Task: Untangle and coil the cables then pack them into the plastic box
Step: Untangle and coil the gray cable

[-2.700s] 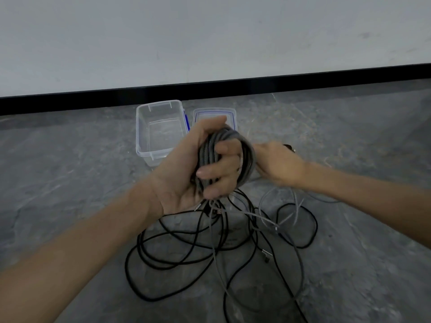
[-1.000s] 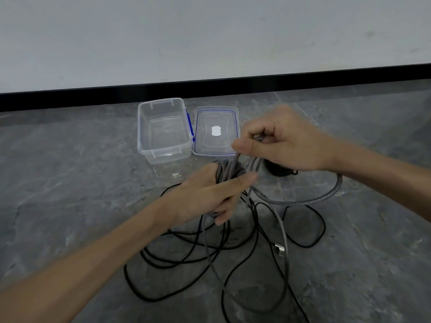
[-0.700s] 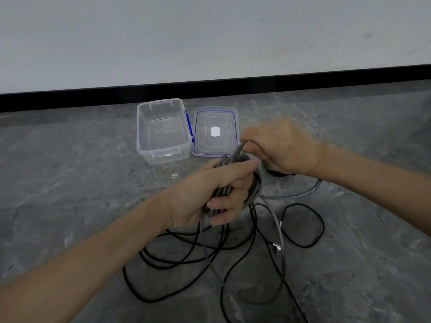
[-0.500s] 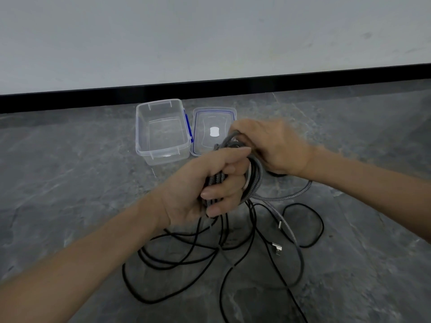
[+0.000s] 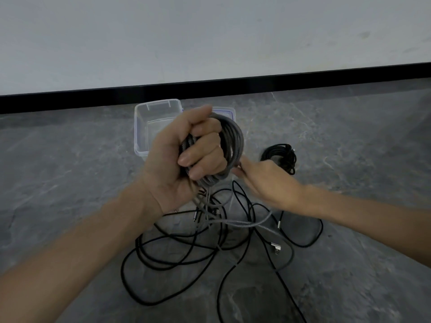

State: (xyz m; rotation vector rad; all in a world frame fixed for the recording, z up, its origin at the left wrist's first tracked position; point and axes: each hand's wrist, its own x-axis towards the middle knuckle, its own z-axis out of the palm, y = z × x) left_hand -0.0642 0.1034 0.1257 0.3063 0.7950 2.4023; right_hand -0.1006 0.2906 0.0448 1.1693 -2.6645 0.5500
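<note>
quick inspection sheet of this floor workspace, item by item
surface: grey mottled floor
job's things: clear plastic box open, visible part holds no cable; lid beside it, mostly hidden behind the left hand
clutter: nothing seen
hands: left hand grips the grey braided coil; right hand at the coil's lower right edge, grip blurred
cables: grey tail trails to the floor, plug lying free; black coil wound, beyond the right hand; loose black cables tangled below
surroundings: white wall, black baseboard
</note>
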